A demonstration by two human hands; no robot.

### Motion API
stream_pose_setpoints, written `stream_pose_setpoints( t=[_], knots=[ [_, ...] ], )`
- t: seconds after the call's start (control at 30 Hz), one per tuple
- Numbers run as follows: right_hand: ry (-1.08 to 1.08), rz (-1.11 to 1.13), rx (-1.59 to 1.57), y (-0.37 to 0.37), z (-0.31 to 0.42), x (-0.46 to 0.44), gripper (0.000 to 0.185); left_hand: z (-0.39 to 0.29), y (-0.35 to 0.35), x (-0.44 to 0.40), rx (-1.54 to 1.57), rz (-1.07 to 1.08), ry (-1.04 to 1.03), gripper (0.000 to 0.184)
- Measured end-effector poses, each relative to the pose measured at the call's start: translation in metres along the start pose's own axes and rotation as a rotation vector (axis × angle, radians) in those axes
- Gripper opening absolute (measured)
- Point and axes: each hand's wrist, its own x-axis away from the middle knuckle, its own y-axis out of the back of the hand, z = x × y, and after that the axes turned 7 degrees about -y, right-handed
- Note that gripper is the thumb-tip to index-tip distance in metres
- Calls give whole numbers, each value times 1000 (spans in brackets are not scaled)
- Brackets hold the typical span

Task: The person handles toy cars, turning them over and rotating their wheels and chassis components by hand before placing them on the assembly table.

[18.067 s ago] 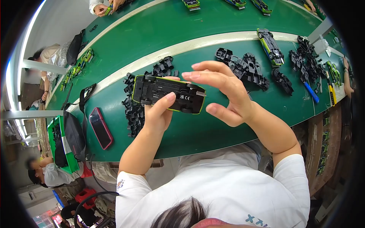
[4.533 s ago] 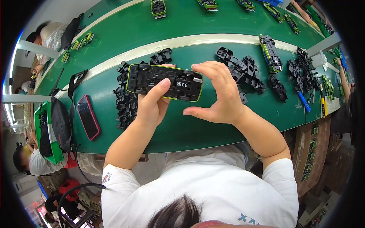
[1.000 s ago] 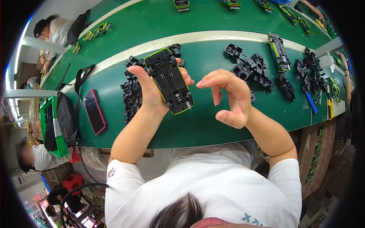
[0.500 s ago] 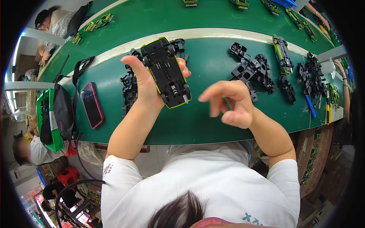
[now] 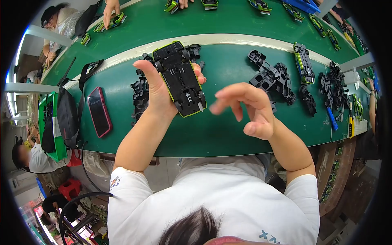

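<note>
A toy car (image 5: 182, 79) rests in my left hand (image 5: 157, 87), turned so its black underside with the CE mark faces up. Thin green bodywork shows around its edge. My left thumb points up and away from the car, while the fingertips curl around its far side. Just to the right of the car, my right hand (image 5: 249, 108) hovers above the table with its fingers apart and nothing in them; its index fingertip is blurred. Black plastic parts (image 5: 140, 98) lie behind my left hand, partly hidden by it.
Another toy car (image 5: 303, 63) lies upside down near a pile of black chassis parts (image 5: 275, 79). A blue-handled tool (image 5: 332, 118) is farther right. On the left are a phone (image 5: 99, 112), a black bag (image 5: 68, 114) and a green bin (image 5: 61, 149). Co-workers' hands (image 5: 110, 12) reach across the far belt.
My right hand's fingers have spread and its index finger has shifted slightly left. Other people's hands have appeared at the far belt, by the green car bodies. My left hand still holds the toy car.
</note>
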Motion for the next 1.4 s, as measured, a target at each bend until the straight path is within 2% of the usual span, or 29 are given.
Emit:
stream_pose_setpoints(
  t=[0.03, 0.13, 0.17, 0.23, 0.33, 0.4, 0.47, 0.53, 0.6, 0.73, 0.8, 0.9, 0.97, 1.03, 1.1, 1.23, 1.33, 1.37, 1.4],
  knots=[
    [37, -61, -23, -8, 2, -5, 56, 2, 2, 0, 14, 6, 13, 102],
    [17, -26, -2, -11, 1, -6, 59, 3, 2, 1, 0, 26, 13, 102],
    [-50, 81, 14, 0, 1, -1, 61, 2, 2, 1, -16, 33, 3, 102],
    [-100, 144, 2, 5, 1, 3, 64, 2, -2, 1, -18, 5, -9, 102],
    [-34, 15, -61, 0, 1, -2, 64, 4, -1, 0, -4, -4, 10, 101],
    [7, 16, -1, -5, 2, -6, 64, 4, -1, 0, 2, 5, 16, 101],
    [-80, 113, 111, -2, 6, -3, 64, 3, -1, 1, -4, 17, 5, 101],
    [-128, 168, 76, 2, 3, 2, 57, 3, -1, 1, 12, 13, -1, 102],
    [-39, 86, 17, 0, 3, 0, 53, 4, -1, 0, 8, 33, 8, 102],
    [-63, 48, 80, -2, 5, -3, 51, 7, -1, 2, -35, 44, 6, 103],
    [-149, 66, -1, 6, 5, 4, 52, 11, -3, 2, -40, 63, 27, 103],
    [100, -135, -52, 2, 8, -6, 50, 21, -4, 8, -56, 92, 125, 107],
    [85, -160, -11, -1, 3, -9, 49, 27, -9, 13, -75, 35, 166, 108],
    [-62, -129, 33, 2, 6, -4, 44, 26, -13, 16, -125, -9, 187, 111],
    [17, 26, 31, 24, -5, 5, 44, 28, -8, 11, -74, 60, 180, 112],
    [88, -248, -50, -3, 6, -8, 35, 31, -7, 13, -30, 84, 213, 113],
    [33, -134, -36, 5, 2, -1, 39, 25, -7, 11, -198, 169, 197, 114],
    [21, -22, -13, 16, 2, 3, 42, 28, -8, 11, -96, 74, 192, 114],
    [23, -45, -15, 16, 1, 5, 42, 29, -8, 11, -78, 74, 196, 114]
  ],
)
